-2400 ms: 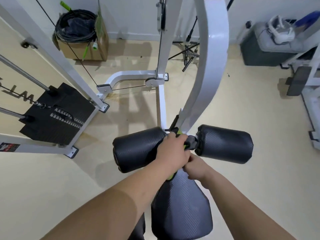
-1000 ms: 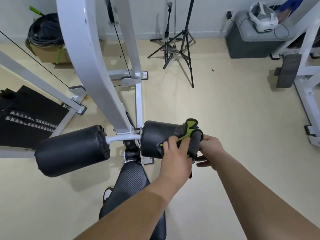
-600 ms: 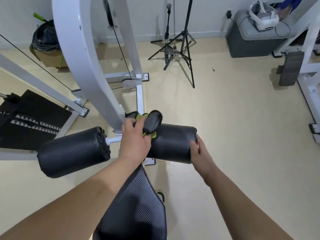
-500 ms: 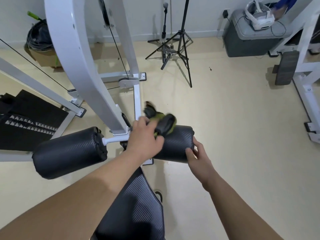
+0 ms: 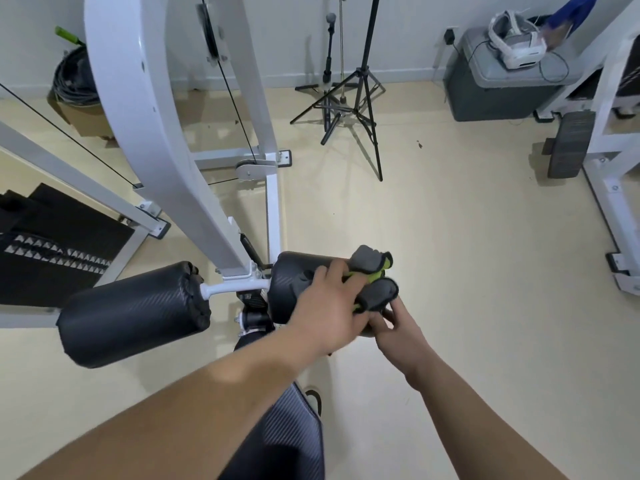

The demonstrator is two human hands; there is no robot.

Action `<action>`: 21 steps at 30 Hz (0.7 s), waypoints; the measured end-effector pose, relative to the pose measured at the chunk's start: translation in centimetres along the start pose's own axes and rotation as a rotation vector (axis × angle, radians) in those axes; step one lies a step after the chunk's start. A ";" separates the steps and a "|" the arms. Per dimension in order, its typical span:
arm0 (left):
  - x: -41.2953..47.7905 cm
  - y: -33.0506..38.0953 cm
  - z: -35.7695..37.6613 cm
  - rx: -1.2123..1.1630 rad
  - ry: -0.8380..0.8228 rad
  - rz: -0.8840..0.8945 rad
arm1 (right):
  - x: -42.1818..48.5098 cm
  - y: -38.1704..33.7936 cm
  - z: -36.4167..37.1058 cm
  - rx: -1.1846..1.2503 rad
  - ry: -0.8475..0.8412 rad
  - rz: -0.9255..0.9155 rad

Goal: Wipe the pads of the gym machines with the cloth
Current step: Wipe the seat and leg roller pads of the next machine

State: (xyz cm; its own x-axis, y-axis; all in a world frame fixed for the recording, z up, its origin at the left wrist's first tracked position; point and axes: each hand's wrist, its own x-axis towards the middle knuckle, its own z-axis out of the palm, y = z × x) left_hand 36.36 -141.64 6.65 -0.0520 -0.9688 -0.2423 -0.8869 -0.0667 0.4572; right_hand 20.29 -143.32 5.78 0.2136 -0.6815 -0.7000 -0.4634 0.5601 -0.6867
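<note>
Grey-green cloth (image 5: pixel 372 271) bunched on outer end of R roller pad (image 5: pixel 294 282) | L hand (image 5: pixel 332 306) grip: closed on cloth, pressing it to pad | R hand (image 5: pixel 398 336) grip: cups pad end from below | risk, my read: pad spins on axle or cloth slips off end, leaving patches missed | hidden: I can't see pad's end face or R fingertips behind L hand; seat pad (image 5: pixel 287 438) mostly under forearm

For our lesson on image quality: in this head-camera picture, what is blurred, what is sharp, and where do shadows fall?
Head view, near: the left hand and the cloth are smeared by motion. Head view, further back: the tripod is sharp and casts soft, faint shadows on the floor.
</note>
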 end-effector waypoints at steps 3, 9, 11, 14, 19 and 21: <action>0.2 -4.8 -1.6 0.080 0.047 -0.101 | -0.4 1.3 0.5 0.045 0.040 -0.048; -0.1 -3.7 -1.7 0.019 0.158 -0.413 | -0.6 1.4 -0.1 0.050 0.006 -0.034; -2.0 -2.4 -0.4 0.015 0.154 -0.249 | 0.0 -0.2 -1.6 0.118 0.009 0.047; -4.8 -3.9 0.7 0.015 0.017 -0.053 | 1.0 -2.1 -2.1 0.095 0.063 0.105; -5.0 -8.6 0.0 0.021 0.116 -0.064 | 1.1 -1.6 0.0 0.066 0.100 0.054; -3.6 -7.7 -0.3 -0.090 0.267 -0.310 | 1.1 -1.2 -0.1 0.067 0.111 0.049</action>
State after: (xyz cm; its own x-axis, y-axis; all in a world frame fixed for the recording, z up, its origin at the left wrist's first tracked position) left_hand 43.50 -137.69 4.30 0.3422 -0.9268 -0.1551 -0.7977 -0.3737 0.4733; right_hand 21.02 -144.79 5.85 0.0936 -0.6982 -0.7098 -0.4120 0.6218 -0.6660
